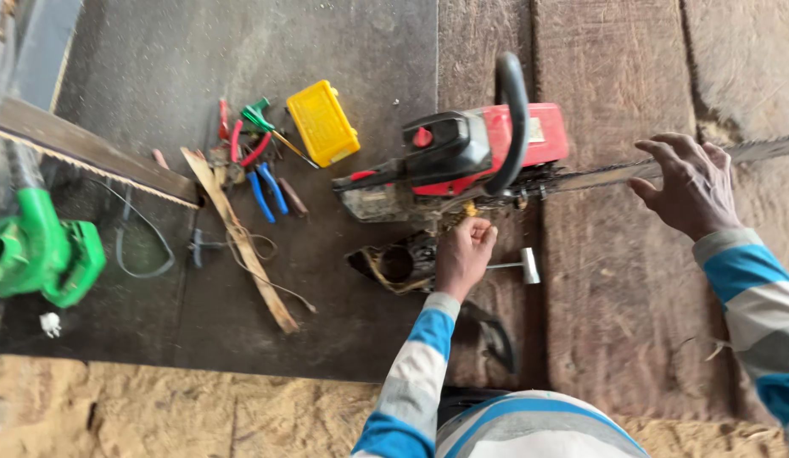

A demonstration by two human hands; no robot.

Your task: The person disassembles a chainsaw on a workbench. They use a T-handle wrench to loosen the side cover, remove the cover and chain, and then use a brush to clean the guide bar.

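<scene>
A yellow plastic box [323, 123] lies closed on the dark board [157, 68], tilted, just left of the chainsaw; its contents cannot be seen; beside it sits a loose heap of hand tools: blue-handled pliers [265, 192], red-handled pliers [242, 144] and a green-handled tool [260, 115]; a splintered wooden strip [237, 233] runs diagonally below them, with a thin cord looped about it.

The red and black chainsaw [462, 157] lies on its side across the seam between the board and the rough planks [615, 297]; its black hoop handle [513, 119] arches over the body, and its guide bar [666, 168] stretches to the right; the left hand [464, 254] is closed in a fist just below the saw body, touching its underside, though what it grips is hidden; the right hand [687, 182] is open with fingers spread, resting over the guide bar well to the right of the body; the two hands are well apart, one at each end of the saw.

A detached black cover [394, 263] lies just left of the left hand; a T-shaped metal wrench [517, 265] lies just right of it; a pale rectangular label [537, 129] shows on the red housing; a green blower [40, 250] sits at the far left edge; sawdust [157, 407] covers the ground along the bottom.
</scene>
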